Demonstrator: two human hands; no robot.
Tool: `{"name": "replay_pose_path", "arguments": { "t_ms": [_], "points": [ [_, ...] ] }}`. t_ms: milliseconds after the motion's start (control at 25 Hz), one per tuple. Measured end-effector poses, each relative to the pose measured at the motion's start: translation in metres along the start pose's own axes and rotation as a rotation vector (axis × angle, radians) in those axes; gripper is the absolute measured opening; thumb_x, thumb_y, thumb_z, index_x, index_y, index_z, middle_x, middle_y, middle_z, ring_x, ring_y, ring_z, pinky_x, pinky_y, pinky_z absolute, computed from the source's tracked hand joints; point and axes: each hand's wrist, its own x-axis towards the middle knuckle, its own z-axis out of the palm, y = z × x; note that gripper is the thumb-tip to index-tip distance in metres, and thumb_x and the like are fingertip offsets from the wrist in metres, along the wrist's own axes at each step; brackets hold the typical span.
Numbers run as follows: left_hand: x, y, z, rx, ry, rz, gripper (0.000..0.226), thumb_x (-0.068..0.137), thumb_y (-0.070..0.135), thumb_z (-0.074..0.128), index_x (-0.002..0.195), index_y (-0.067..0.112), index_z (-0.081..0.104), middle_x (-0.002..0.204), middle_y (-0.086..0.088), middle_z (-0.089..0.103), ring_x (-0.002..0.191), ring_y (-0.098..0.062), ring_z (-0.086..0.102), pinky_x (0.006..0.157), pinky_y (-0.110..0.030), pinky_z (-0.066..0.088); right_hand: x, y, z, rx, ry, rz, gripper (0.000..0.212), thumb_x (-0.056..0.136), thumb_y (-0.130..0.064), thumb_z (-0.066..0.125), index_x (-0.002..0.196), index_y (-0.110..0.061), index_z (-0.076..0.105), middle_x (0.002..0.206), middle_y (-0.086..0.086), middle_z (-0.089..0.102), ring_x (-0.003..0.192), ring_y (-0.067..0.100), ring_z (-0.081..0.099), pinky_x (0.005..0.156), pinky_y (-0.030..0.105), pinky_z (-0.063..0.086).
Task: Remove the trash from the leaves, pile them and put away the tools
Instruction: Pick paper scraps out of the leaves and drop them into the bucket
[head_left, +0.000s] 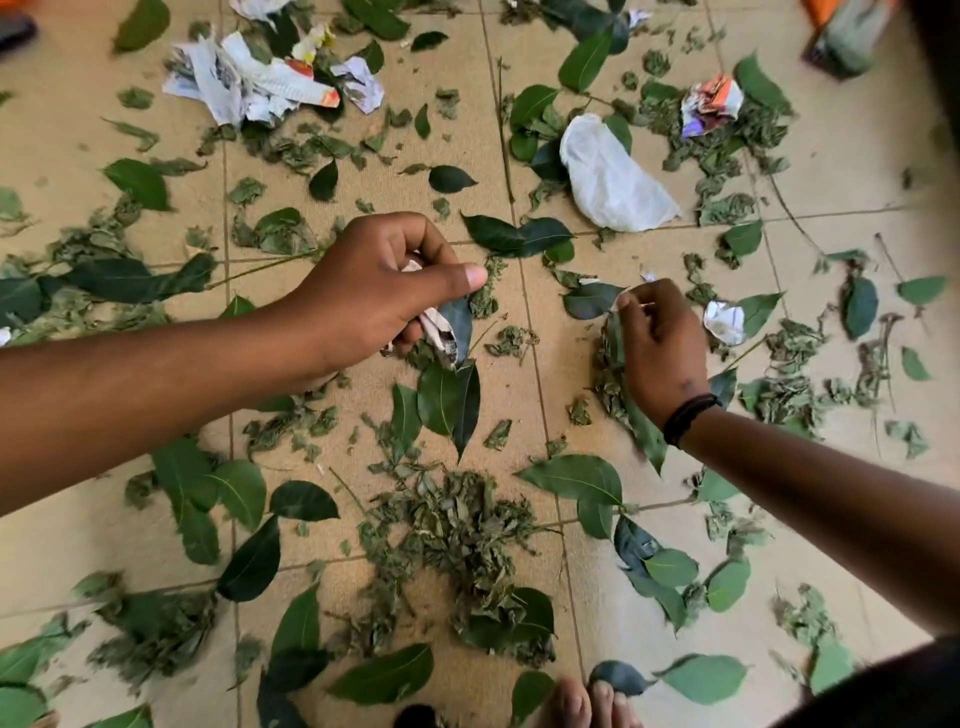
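Observation:
Green leaves (441, 395) and crumbled dry leaf bits (457, 525) lie scattered over a tan tiled floor (88, 156). My left hand (374, 291) grips crumpled paper scraps (439, 335), with a dark leaf hanging against them. My right hand (660, 343), with a black band at the wrist, pinches a small white paper bit (623, 301) at the tip of a dark leaf (587, 301). A crumpled paper ball (724, 322) lies just right of that hand.
Crumpled newspaper (249, 83) sits at the back left, a white plastic bag (613, 176) and a colourful paper wad (711, 104) at the back right. A dark container (852, 41) stands in the far right corner. My bare toes (587, 701) show at the bottom edge.

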Motion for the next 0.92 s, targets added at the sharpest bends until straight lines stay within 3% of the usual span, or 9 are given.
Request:
{"name": "replay_pose_path", "arguments": {
  "t_ms": [160, 240, 320, 400, 520, 720, 840, 920],
  "points": [
    [-0.005, 0.007, 0.014, -0.032, -0.029, -0.019, 0.025, 0.088, 0.029, 0.074, 0.084, 0.008, 0.061, 0.071, 0.002, 0.055, 0.046, -0.007, 0.044, 0.042, -0.022, 0.043, 0.015, 0.043, -0.027, -0.133, 0.258, 0.154, 0.031, 0.096, -0.031, 0.061, 0.119, -0.014, 0.049, 0.079, 0.0, 0.058, 0.069, 0.021, 0.057, 0.063, 0.035, 0.045],
    [-0.01, 0.006, 0.018, -0.055, -0.058, -0.049, 0.032, 0.082, 0.035, 0.076, 0.085, 0.007, 0.06, 0.068, 0.0, 0.052, 0.045, -0.007, 0.043, 0.042, -0.022, 0.04, 0.023, 0.06, -0.042, -0.229, 0.304, 0.242, 0.042, 0.09, -0.038, 0.064, 0.12, -0.013, 0.047, 0.095, 0.007, 0.063, 0.084, 0.029, 0.059, 0.07, 0.035, 0.044],
    [-0.014, 0.005, 0.02, -0.064, -0.096, -0.066, 0.039, 0.073, 0.043, 0.078, 0.082, 0.009, 0.059, 0.069, -0.012, 0.053, 0.047, -0.012, 0.042, 0.042, -0.023, 0.039, 0.031, 0.071, -0.051, -0.319, 0.27, 0.348, 0.048, 0.085, -0.049, 0.065, 0.116, -0.015, 0.052, 0.106, 0.008, 0.063, 0.095, 0.03, 0.06, 0.079, 0.039, 0.051],
    [-0.016, 0.005, 0.022, -0.046, -0.125, -0.076, 0.041, 0.072, 0.044, 0.083, 0.08, 0.012, 0.059, 0.08, -0.03, 0.057, 0.05, -0.019, 0.04, 0.045, -0.024, 0.037, 0.038, 0.077, -0.054, -0.411, 0.232, 0.341, 0.038, 0.084, -0.05, 0.061, 0.105, -0.019, 0.059, 0.104, 0.008, 0.065, 0.094, 0.03, 0.061, 0.079, 0.041, 0.055],
    [-0.015, 0.006, 0.022, -0.022, -0.118, -0.078, 0.039, 0.073, 0.045, 0.081, 0.081, 0.012, 0.06, 0.08, -0.028, 0.056, 0.055, -0.021, 0.037, 0.049, -0.026, 0.034, 0.043, 0.076, -0.055, -0.461, 0.222, 0.295, 0.021, 0.084, -0.039, 0.062, 0.092, -0.02, 0.062, 0.097, 0.008, 0.065, 0.089, 0.028, 0.059, 0.072, 0.035, 0.051],
    [-0.013, 0.004, 0.023, 0.001, -0.125, -0.076, 0.039, 0.073, 0.046, 0.077, 0.082, 0.012, 0.06, 0.091, -0.039, 0.06, 0.056, -0.022, 0.036, 0.051, -0.027, 0.034, 0.04, 0.077, -0.057, -0.501, 0.227, 0.377, 0.053, 0.071, -0.063, 0.062, 0.1, -0.018, 0.06, 0.096, 0.004, 0.06, 0.091, 0.027, 0.056, 0.08, 0.043, 0.054],
    [-0.012, -0.001, 0.024, 0.0, -0.137, -0.09, 0.037, 0.074, 0.046, 0.076, 0.079, 0.013, 0.06, 0.08, -0.025, 0.057, 0.052, -0.019, 0.036, 0.05, -0.025, 0.034, 0.048, 0.074, -0.055, -0.515, 0.163, 0.318, 0.032, 0.074, -0.051, 0.066, 0.085, -0.021, 0.065, 0.09, 0.001, 0.064, 0.09, 0.026, 0.058, 0.078, 0.038, 0.052],
    [-0.012, -0.003, 0.024, 0.029, -0.124, -0.076, 0.035, 0.078, 0.042, 0.076, 0.08, 0.011, 0.06, 0.079, -0.012, 0.057, 0.047, -0.008, 0.04, 0.049, -0.024, 0.036, 0.052, 0.071, -0.051, -0.508, 0.145, 0.308, 0.028, 0.073, -0.047, 0.067, 0.079, -0.02, 0.066, 0.089, -0.001, 0.067, 0.093, 0.027, 0.06, 0.083, 0.042, 0.054]
  ]
}}
